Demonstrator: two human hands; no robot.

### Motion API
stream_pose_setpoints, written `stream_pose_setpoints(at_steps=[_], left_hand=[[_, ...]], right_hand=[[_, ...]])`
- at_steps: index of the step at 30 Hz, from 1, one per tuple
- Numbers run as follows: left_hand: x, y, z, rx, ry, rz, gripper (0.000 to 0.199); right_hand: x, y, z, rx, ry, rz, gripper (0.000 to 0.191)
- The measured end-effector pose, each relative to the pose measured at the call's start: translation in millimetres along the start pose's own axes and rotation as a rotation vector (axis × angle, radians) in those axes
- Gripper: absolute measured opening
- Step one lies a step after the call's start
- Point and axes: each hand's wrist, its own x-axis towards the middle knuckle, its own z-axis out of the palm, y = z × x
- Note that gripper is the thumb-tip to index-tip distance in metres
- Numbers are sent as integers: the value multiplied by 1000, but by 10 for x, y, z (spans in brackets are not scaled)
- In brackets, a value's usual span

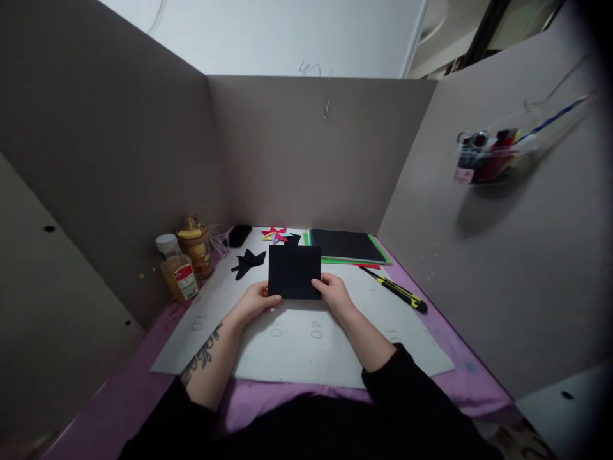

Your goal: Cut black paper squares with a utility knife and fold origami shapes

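Note:
A rectangular sheet of black paper is held up in front of me over the white board. My left hand pinches its lower left corner, thumb on the near face. On the lower right edge, my right hand grips it the same way. Behind the sheet to the left lies a folded black paper piece with pointed arms. Small coloured folded papers in red, yellow and lilac sit farther back, beside another black piece partly hidden by the sheet.
A stack of coloured paper, black on top, lies at the back right. The yellow-and-black utility knife rests at the right. At left stand a bottle, a brown jar and a clear cup. Grey panels surround the table.

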Motion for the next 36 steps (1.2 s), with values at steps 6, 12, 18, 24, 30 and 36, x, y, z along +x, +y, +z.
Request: stream_pose_setpoints(at_steps=[6,12,18,24,30,36], left_hand=[[-38,67,97,-61,44,79,26],[-15,66,138,-132,100,60,28],[36,103,226,-193,267,185,32],[10,143,357,-198,409,295,27],[-32,175,390,-130,488,334,25],[3,111,294,-130,479,297,24]], right_hand=[[4,-84,-46,-64,25,-67,36],[18,-50,-38,71,23,-40,35],[-101,-175,221,664,-77,74,48],[-206,-205,769,619,-35,141,30],[-149,-219,891,656,108,106,30],[147,-329,271,684,292,36,39]])
